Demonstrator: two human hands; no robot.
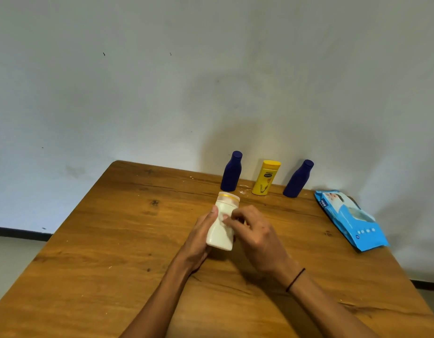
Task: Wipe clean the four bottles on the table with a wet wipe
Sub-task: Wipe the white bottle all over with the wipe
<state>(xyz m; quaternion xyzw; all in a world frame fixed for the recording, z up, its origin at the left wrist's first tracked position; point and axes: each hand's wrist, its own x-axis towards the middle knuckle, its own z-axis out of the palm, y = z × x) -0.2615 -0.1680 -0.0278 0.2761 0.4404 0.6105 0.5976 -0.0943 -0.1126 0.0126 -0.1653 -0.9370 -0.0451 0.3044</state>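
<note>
I have the white bottle point(222, 224) lifted just over the middle of the worktop point(113, 240), tipped so its gold-banded cap points away from me. My left hand point(198, 240) cradles it along its left side, fingers wrapped round the body and the thumb tip up near the shoulder. My right hand point(250, 230) lies against its right side with the fingers curled in on the bottle's face; I would expect the wet wipe to be pinched under those fingertips, but I cannot make it out against the white plastic. The bottle looks like smooth, stiff plastic, light enough for one hand, and I judge it will turn slippery once damp, so the waist below the shoulder is the place to grip it while the other hand rubs. Against the wall at the far edge stand the left blue bottle point(231, 172), the yellow bottle point(266, 178) and the right blue bottle point(298, 179), all upright and well apart from my hands. The blue pack of wipes point(350, 219) lies flat near the right edge.
</note>
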